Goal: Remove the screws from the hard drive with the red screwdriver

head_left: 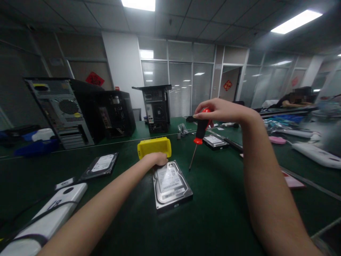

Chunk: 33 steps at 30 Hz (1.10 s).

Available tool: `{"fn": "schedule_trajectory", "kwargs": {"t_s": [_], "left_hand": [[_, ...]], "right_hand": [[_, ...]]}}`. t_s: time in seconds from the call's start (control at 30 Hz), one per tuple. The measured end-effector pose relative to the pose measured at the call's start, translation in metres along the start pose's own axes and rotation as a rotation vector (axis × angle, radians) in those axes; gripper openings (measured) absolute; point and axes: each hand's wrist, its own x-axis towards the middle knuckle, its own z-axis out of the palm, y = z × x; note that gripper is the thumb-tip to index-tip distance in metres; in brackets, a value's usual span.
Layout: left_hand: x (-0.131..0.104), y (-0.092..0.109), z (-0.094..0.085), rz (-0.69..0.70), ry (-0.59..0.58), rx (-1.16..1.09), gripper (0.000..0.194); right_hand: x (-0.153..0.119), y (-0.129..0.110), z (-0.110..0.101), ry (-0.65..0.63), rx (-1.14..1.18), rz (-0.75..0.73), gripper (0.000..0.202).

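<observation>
A silver hard drive point(172, 183) lies label up on the green table point(213, 220). At its far left corner is my left hand point(158, 159), fingers closed and partly hidden, in front of a yellow bin point(153, 146). Whether it grips the drive or something small cannot be made out. My right hand point(213, 111) grips the red and black handle of a screwdriver point(201, 128) from above. The screwdriver's shaft slants down, its tip to the right of the drive's far end and apart from it.
Another hard drive point(102, 165) lies left, a third point(215, 141) behind the screwdriver. Computer cases point(60, 110) stand at the back left and centre. A white power strip point(50, 217) is front left, another point(317, 154) right. A person point(295, 97) leans over a far table.
</observation>
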Motion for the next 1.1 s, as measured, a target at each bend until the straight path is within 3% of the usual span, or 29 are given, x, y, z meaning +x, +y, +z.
{"fn": "schedule_trajectory", "kwargs": {"t_s": [0.3,0.47,0.6,0.73,0.8,0.9,1.0,1.1], "left_hand": [[0.002,0.0,-0.001,0.047,0.003,0.011,0.028],[-0.006,-0.001,0.003,0.107,0.103,-0.038,0.026],[-0.037,0.0,-0.014,0.181,0.225,-0.096,0.026],[-0.083,0.005,-0.045,0.203,0.383,-0.199,0.032],[-0.107,0.007,-0.05,0.221,0.399,-0.271,0.031],[-0.139,0.005,-0.029,0.212,0.323,-0.316,0.032],[-0.164,-0.003,0.012,0.244,0.302,-0.372,0.035],[-0.174,-0.008,0.045,0.227,0.316,-0.463,0.041]], "right_hand": [[0.002,-0.012,0.005,-0.015,0.007,-0.05,0.039],[0.001,-0.012,0.004,0.01,-0.005,-0.066,0.038],[-0.001,-0.011,0.003,0.013,0.005,-0.051,0.039],[-0.002,-0.014,0.002,0.001,-0.002,-0.041,0.041],[-0.002,-0.015,0.002,-0.004,-0.013,-0.05,0.041],[-0.002,-0.017,0.002,0.007,-0.016,-0.062,0.039],[-0.003,-0.02,0.003,0.016,-0.016,-0.06,0.038],[-0.003,-0.026,0.006,0.009,-0.012,-0.07,0.037]]}}
